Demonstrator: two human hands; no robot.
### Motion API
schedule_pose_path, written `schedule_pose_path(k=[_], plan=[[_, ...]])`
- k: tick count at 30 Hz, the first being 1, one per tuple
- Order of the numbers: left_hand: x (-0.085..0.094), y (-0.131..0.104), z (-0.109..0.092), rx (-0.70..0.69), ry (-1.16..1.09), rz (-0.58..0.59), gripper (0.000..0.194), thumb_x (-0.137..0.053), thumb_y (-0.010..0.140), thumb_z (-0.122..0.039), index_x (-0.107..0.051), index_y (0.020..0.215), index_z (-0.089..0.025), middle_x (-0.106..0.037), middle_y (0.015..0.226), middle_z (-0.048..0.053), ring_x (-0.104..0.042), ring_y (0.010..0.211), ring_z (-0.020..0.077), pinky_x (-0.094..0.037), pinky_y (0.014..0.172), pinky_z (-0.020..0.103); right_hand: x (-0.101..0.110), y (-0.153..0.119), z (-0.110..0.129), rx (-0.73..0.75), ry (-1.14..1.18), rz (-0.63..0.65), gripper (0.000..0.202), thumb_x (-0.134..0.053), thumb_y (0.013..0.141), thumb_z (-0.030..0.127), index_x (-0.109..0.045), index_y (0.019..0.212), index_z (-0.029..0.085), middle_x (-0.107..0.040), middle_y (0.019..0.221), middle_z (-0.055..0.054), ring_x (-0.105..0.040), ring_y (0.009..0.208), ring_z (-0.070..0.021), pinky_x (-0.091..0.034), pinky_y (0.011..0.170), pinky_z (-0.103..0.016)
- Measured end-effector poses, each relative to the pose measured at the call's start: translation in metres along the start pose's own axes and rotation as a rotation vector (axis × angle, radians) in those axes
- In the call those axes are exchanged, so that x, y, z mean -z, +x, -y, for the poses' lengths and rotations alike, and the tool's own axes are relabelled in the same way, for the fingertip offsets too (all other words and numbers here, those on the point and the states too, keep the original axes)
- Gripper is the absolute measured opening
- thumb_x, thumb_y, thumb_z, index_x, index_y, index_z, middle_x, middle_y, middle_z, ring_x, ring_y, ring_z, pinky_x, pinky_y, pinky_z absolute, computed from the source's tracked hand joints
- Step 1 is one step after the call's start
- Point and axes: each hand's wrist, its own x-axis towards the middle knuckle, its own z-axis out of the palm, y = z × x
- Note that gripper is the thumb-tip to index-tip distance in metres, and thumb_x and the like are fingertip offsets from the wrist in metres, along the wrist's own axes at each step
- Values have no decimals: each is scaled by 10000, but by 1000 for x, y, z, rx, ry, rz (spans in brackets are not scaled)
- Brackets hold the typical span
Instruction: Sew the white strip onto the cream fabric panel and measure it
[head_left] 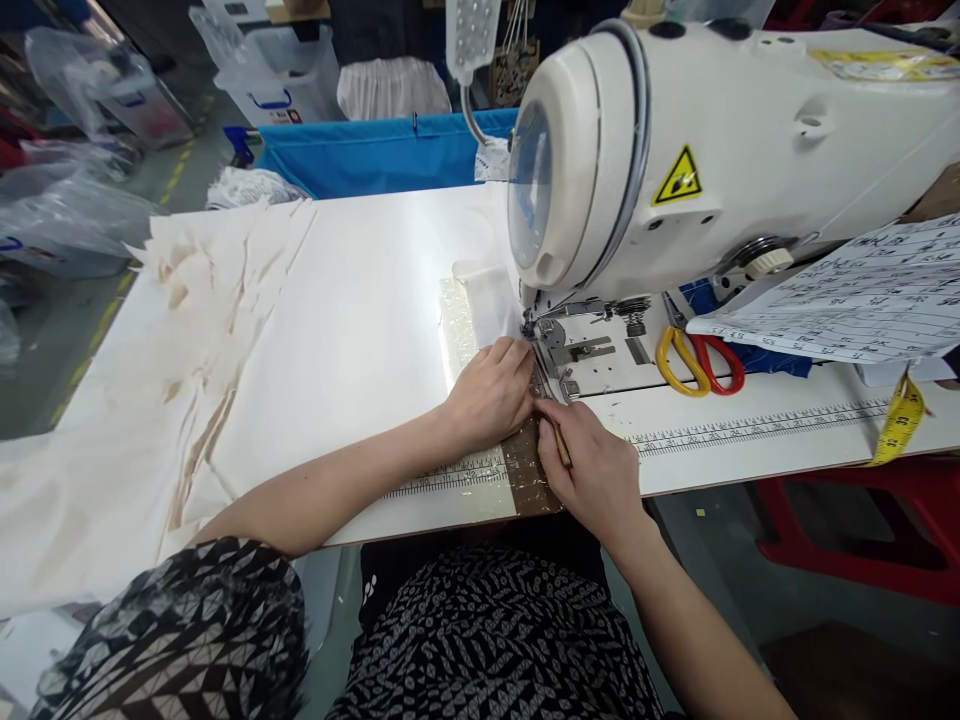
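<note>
My left hand is closed, its fingers bunched at a cream fabric piece just in front of the needle area of a white sewing machine. The fabric lies on the table to the left of the machine's foot. Close beside it, my right hand is curled round a thin tool with a tan handle. The tool's tip meets the left fingertips, and its exact kind is hidden. Under both hands a brown taped strip runs to the table's front edge.
Cream fabric pieces are heaped on the left of the white table. Red-and-yellow-handled scissors, a written sheet and a yellow tape measure are on the right. A blue cloth bin stands behind.
</note>
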Motion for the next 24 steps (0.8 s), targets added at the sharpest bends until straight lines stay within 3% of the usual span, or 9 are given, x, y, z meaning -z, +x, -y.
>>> schedule_pose_path(k=[7,19,24], plan=[[-2,0,3,-19,-18,-4,383,-352,957,-160,-541,1249,0,-572,1266,208,-521,1122,277,-480,965,410,-4,7,3,-2,-156,37,310,-377,1028,232,-643,1157,137,-691,873,-63,-560,547,-128,-341,443,-245],[-3,0,3,12,-9,-21,381,-376,955,-177,-547,1257,-18,-551,1297,190,-512,1140,279,-476,970,410,-8,8,11,26,-346,19,285,-411,1009,181,-648,1155,115,-694,848,-69,-595,551,-138,-323,439,-272],[-8,1,11,17,-36,-49,382,-381,961,-197,-556,1268,-51,-562,1298,177,-515,1148,272,-468,991,424,-12,15,20,-62,-394,115,324,-385,1001,162,-638,1194,105,-708,856,-110,-574,492,-153,-296,409,-286]])
